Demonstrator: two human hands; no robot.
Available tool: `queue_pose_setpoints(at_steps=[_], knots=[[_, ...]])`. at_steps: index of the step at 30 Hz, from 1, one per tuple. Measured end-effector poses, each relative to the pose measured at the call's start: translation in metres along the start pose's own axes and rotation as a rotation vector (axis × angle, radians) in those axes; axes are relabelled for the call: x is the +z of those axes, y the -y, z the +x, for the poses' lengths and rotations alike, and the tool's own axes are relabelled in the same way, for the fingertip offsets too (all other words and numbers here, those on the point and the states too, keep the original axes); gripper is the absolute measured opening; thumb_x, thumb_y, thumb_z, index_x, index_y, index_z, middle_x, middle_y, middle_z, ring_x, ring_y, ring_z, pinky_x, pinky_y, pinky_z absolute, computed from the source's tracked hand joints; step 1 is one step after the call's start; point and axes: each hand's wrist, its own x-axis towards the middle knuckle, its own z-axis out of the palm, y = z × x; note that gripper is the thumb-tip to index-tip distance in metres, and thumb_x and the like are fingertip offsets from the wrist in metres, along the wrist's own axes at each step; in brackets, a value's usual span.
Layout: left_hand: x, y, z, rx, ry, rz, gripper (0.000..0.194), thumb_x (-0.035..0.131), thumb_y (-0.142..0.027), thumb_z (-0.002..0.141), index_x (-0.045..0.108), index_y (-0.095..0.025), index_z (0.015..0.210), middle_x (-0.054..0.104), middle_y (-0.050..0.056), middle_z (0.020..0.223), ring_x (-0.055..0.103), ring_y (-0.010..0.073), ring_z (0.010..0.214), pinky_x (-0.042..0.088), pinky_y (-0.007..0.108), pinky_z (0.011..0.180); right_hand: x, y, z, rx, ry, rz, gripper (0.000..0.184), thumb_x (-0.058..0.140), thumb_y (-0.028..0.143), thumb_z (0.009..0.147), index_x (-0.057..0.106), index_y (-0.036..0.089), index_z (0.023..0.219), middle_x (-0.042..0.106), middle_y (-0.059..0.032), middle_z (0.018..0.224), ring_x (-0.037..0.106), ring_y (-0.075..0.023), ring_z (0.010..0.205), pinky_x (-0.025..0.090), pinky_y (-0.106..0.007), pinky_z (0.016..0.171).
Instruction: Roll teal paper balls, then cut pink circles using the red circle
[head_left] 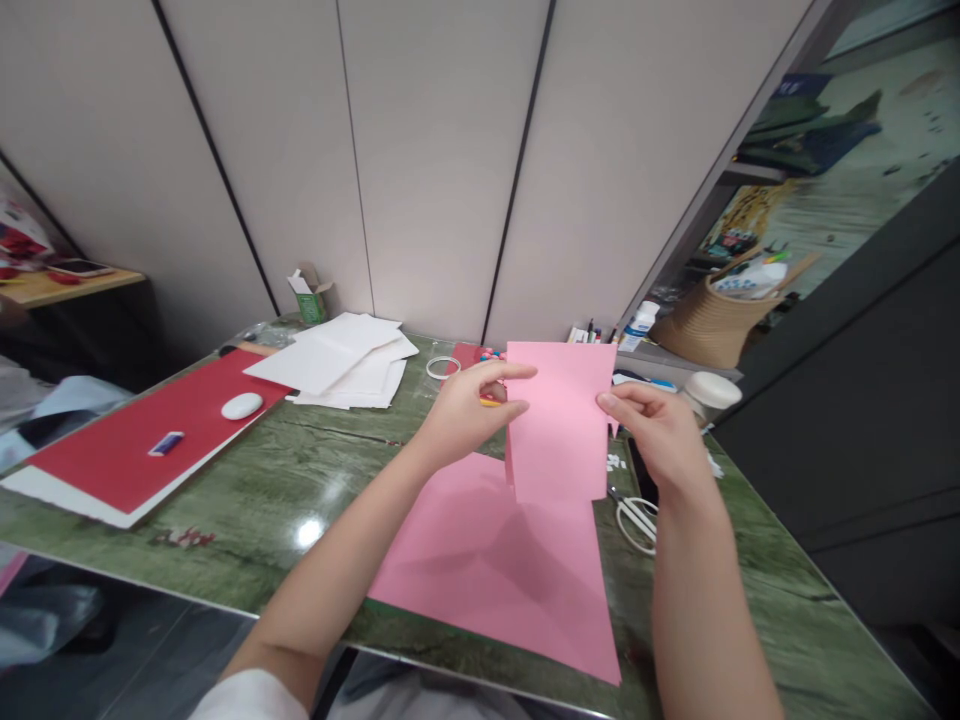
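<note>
A rectangular piece of smooth pink paper (559,430) stands upright in the air above a larger pink paper sheet (487,570) on the green marbled table (300,480). It could swing or crease, since the right hand (667,435) seems to clamp only its right edge. That wrist bends inward; the left hand (461,415) reaches to the left edge, its grip apart, contact unclear.

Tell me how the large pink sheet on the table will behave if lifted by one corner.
The large pink sheet will probably bend without going limp: the smaller pink piece, similar in colour, looks nearly flat in the right hand. It looks thin, so likely light for its size. The table looks glossy, so the sheet may slide easily.
</note>
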Motion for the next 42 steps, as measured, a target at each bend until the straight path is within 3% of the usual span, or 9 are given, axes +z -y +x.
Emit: queue_pose_setpoints(at_steps=[7, 11, 16, 22, 26, 29, 36, 42], knots=[[-0.001, -0.0007, -0.0005, 0.036, 0.011, -0.016, 0.045, 0.059, -0.016, 0.067, 0.056, -0.024, 0.111, 0.058, 0.004, 0.1, 0.047, 0.0065, 0.061, 0.043, 0.025, 0.069, 0.0008, -0.0048, 0.002, -0.012, 0.022, 0.06, 0.016, 0.064, 0.033, 0.069, 0.064, 0.017, 0.067, 0.057, -0.0002, 0.069, 0.049, -0.0114, 0.064, 0.039, -0.023, 0.061], [-0.0023, -0.0011, -0.002, 0.068, 0.057, -0.012, 0.054, 0.059, -0.014, 0.067, 0.048, -0.025, 0.119, 0.048, 0.008, 0.119, 0.045, 0.0037, 0.059, 0.044, 0.026, 0.069, -0.0002, -0.008, 0.0032, 0.004, 0.019, 0.078, 0.017, 0.064, 0.033, 0.069, 0.064, 0.017, 0.067, 0.057, 0.0, 0.069, 0.049, -0.0111, 0.062, 0.039, -0.023, 0.06], [-0.0015, -0.004, -0.0051, 0.056, 0.123, 0.047, 0.065, 0.061, -0.017, 0.067, 0.037, -0.03, 0.126, 0.038, 0.007, 0.129, 0.046, 0.0036, 0.06, 0.046, 0.027, 0.071, 0.0017, -0.0039, 0.0021, -0.019, -0.011, 0.049, 0.017, 0.064, 0.034, 0.069, 0.062, 0.017, 0.066, 0.056, 0.0013, 0.061, 0.047, -0.01, 0.055, 0.037, -0.022, 0.054], [-0.0013, -0.005, -0.0057, 0.062, 0.13, 0.128, 0.072, 0.06, -0.019, 0.068, 0.028, -0.031, 0.131, 0.032, 0.005, 0.133, 0.051, 0.0098, 0.08, 0.043, 0.031, 0.083, 0.002, -0.0004, -0.0001, -0.03, -0.003, 0.056, 0.018, 0.063, 0.035, 0.07, 0.062, 0.017, 0.068, 0.056, 0.0006, 0.064, 0.047, -0.0105, 0.058, 0.037, -0.022, 0.056], [-0.0022, -0.003, -0.0046, 0.087, 0.154, 0.147, 0.077, 0.061, -0.018, 0.067, 0.023, -0.031, 0.133, 0.03, 0.005, 0.134, 0.047, 0.0167, 0.1, 0.041, 0.033, 0.089, 0.0006, -0.0035, 0.0009, -0.007, 0.039, 0.045, 0.019, 0.066, 0.035, 0.067, 0.063, 0.016, 0.067, 0.057, -0.0006, 0.068, 0.048, -0.0112, 0.061, 0.037, -0.023, 0.057], [-0.0034, -0.0027, -0.004, 0.113, 0.183, 0.131, 0.077, 0.06, -0.017, 0.068, 0.021, -0.031, 0.134, 0.031, 0.005, 0.132, 0.045, 0.0183, 0.103, 0.041, 0.035, 0.089, 0.0001, -0.0068, 0.0022, 0.006, 0.038, 0.092, 0.018, 0.067, 0.034, 0.066, 0.062, 0.016, 0.063, 0.055, 0.0007, 0.062, 0.046, -0.0101, 0.057, 0.036, -0.023, 0.055], [-0.0085, -0.0086, -0.0041, 0.19, 0.325, 0.161, 0.063, 0.056, -0.018, 0.073, 0.032, -0.032, 0.129, 0.038, 0.001, 0.131, 0.03, 0.021, 0.121, 0.03, 0.038, 0.1, 0.0019, -0.0063, 0.0018, -0.033, 0.033, 0.078, 0.017, 0.066, 0.033, 0.068, 0.062, 0.017, 0.065, 0.054, 0.0005, 0.065, 0.045, -0.0101, 0.059, 0.035, -0.023, 0.056], [-0.007, -0.008, -0.0041, 0.167, 0.259, 0.189, 0.069, 0.055, -0.018, 0.073, 0.023, -0.032, 0.133, 0.03, 0.001, 0.137, 0.026, 0.0232, 0.125, 0.026, 0.042, 0.102, 0.0045, -0.0032, 0.0005, -0.024, 0.09, 0.031, 0.02, 0.061, 0.036, 0.072, 0.062, 0.017, 0.066, 0.053, 0.0004, 0.064, 0.045, -0.0108, 0.06, 0.035, -0.023, 0.057]])
